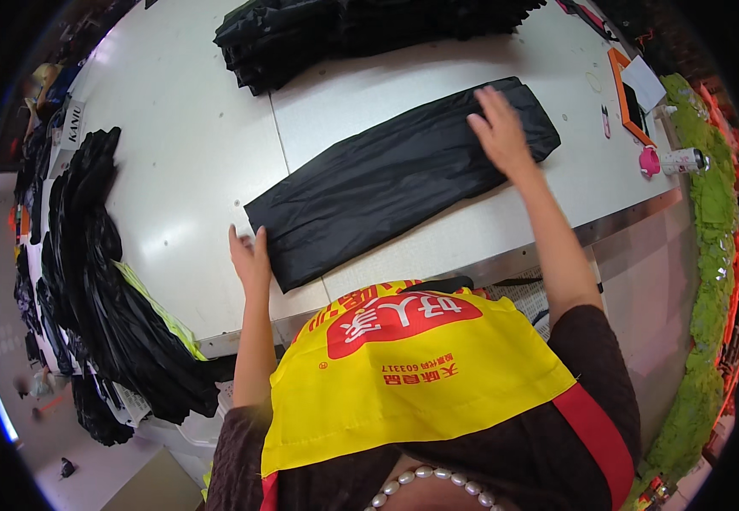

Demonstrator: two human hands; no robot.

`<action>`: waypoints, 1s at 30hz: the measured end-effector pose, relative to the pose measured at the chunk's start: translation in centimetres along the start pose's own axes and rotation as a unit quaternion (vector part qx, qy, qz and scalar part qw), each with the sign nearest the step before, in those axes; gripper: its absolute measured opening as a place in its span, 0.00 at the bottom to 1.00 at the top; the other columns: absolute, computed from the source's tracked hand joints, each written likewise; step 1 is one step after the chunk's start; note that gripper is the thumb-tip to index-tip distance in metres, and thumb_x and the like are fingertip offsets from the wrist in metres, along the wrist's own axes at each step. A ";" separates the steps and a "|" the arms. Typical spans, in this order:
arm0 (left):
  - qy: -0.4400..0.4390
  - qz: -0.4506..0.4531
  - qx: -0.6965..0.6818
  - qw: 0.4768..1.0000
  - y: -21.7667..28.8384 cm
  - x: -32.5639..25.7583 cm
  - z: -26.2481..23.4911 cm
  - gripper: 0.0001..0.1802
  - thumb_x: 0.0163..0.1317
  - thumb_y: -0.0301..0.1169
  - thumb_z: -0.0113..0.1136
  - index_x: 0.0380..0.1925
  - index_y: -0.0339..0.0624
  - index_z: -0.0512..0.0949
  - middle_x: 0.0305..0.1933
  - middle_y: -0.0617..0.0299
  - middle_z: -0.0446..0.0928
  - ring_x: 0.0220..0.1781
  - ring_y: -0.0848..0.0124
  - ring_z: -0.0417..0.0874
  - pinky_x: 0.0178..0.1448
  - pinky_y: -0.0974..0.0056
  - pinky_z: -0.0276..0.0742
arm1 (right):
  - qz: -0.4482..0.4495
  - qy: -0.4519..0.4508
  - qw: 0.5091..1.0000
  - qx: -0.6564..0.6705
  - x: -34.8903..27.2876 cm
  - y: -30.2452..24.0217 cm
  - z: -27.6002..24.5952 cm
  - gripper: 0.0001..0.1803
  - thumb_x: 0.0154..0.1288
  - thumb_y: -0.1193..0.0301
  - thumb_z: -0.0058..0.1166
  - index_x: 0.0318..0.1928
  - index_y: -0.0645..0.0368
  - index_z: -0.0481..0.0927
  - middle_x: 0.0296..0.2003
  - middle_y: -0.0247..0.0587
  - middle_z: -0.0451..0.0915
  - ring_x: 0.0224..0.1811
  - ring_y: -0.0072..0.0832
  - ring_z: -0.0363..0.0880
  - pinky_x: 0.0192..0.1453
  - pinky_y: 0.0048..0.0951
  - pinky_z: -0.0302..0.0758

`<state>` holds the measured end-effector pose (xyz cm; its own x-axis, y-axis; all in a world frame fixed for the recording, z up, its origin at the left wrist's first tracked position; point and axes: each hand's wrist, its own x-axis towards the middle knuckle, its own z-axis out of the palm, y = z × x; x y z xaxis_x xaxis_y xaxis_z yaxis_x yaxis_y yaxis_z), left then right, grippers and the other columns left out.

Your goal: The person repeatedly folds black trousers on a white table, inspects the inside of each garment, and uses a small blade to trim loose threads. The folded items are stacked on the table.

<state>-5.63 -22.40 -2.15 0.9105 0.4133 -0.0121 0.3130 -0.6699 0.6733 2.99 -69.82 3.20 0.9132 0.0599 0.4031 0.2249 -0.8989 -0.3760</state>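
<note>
A long folded piece of thin, shiny black fabric (386, 170) lies slantwise on the white table, its right end farther from me than its left. What kind of garment it is, if any, I cannot tell. By its lower left corner is my left hand (252, 264), thumb and fingers apart, close against the short edge and gripping nothing. My right hand (506, 140), slightly blurred, is over the fabric's right part with its fingers stretched out. Whether that palm presses on the cloth or hovers just above it is unclear.
A stack of black fabric (369, 38) lies at the table's far edge. More black fabric (88, 272) hangs over the left side, beside a neon-yellow strip (161, 311). On the right are an orange-framed tray (629, 94), a pink snipping tool (605, 121) and a pink-capped bottle (680, 162).
</note>
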 end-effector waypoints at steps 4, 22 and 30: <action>-0.152 -0.212 -0.163 0.952 1.2 -1.0 -2.1 0.30 0.55 0.40 0.63 0.51 0.31 0.68 0.43 0.54 0.76 0.37 0.70 0.78 0.38 0.68 0.74 | 0.111 -0.143 0.891 0.417 -3.7 -9.9 3.4 0.27 0.66 0.60 0.46 0.60 0.63 0.66 0.62 0.52 0.62 0.62 0.39 0.65 0.64 0.32 0.61; -0.317 0.464 -0.163 0.811 29.1 -4.6 7.9 0.24 0.59 0.46 0.55 0.49 0.41 0.73 0.50 0.54 0.74 0.56 0.57 0.72 0.59 0.55 0.65 | 0.270 -0.141 0.593 0.745 -5.9 -14.8 9.2 0.21 0.69 0.59 0.41 0.56 0.58 0.66 0.48 0.34 0.71 0.50 0.23 0.68 0.54 0.23 0.65; -0.369 0.442 -0.040 0.816 20.4 -3.9 12.1 0.34 0.57 0.55 0.51 0.61 0.51 0.66 0.68 0.54 0.57 0.72 0.58 0.50 0.68 0.37 0.28 | 0.216 -0.304 0.743 0.556 -6.0 -13.2 9.3 0.15 0.67 0.61 0.44 0.43 0.59 0.73 0.34 0.32 0.75 0.37 0.22 0.73 0.44 0.23 0.71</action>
<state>0.46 -45.16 2.64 0.6947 -0.7146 0.0822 -0.5470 -0.4505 0.7056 -2.29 -54.26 -2.01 0.8906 0.3582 -0.2803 -0.3012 0.0029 -0.9535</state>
